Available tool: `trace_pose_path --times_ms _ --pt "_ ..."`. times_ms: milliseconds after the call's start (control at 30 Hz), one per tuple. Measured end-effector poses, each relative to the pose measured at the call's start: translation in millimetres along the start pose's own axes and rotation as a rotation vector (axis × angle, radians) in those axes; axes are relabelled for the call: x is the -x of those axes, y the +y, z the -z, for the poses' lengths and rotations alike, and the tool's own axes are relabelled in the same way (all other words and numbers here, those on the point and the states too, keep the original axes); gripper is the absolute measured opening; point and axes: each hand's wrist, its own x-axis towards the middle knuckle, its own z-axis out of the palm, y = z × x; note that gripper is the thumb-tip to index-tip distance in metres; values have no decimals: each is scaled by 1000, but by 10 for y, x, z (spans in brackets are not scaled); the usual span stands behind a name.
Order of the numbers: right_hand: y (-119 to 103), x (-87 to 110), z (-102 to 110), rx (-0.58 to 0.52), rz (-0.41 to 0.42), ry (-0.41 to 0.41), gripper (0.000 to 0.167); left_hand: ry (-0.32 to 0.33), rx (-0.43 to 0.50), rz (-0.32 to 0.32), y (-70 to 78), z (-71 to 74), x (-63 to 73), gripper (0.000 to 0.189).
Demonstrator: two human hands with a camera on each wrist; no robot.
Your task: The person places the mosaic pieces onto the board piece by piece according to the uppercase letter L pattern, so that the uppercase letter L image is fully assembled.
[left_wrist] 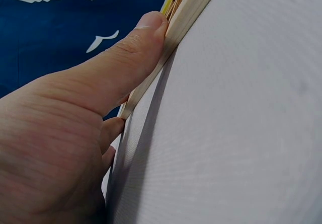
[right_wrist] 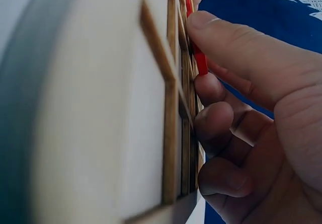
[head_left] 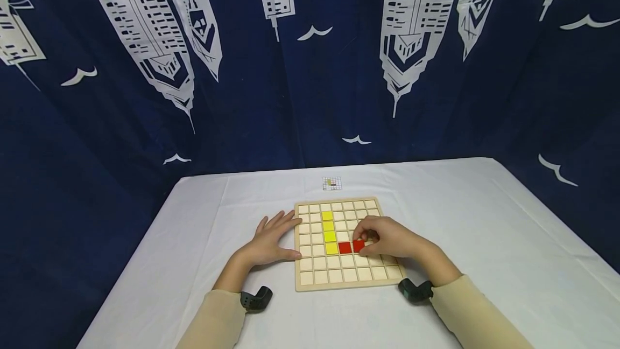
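Observation:
A pale wooden grid board (head_left: 349, 276) lies on the white-covered table. My left hand (head_left: 271, 244) rests at its left edge, fingers spread and fairly straight; in the left wrist view the thumb (left_wrist: 146, 38) touches the board's side. Between thumb and fingertips, my right hand (head_left: 387, 236) pinches a red square tile (head_left: 358, 246) low over the grid. The right wrist view shows this red tile (right_wrist: 200, 60) tilted, one edge close to the grid ridges. Just left of it another red tile (head_left: 344, 248) sits in a cell, beside a column of yellow tiles (head_left: 330, 236).
Beyond the board lies a small card (head_left: 332, 183) printed with a coloured grid pattern. White cloth (head_left: 218, 225) covers the table, and a navy curtain (head_left: 290, 96) with white building prints hangs behind it. Each wrist wears a black device (head_left: 256, 299).

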Motion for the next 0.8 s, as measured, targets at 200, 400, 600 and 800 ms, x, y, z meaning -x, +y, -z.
trace_pose_path --times_ms 200,400,600,800 --pt "-25 4 -8 -9 -1 11 21 1 -1 -4 8 2 4 90" --pt "-18 -9 1 -18 3 7 21 2 -8 0 5 -1 3 90" --pt "-5 1 21 -27 6 60 16 0 1 11 -6 -4 7 91" --pt "-34 15 85 65 -25 239 19 -6 31 6 10 34 15 86"
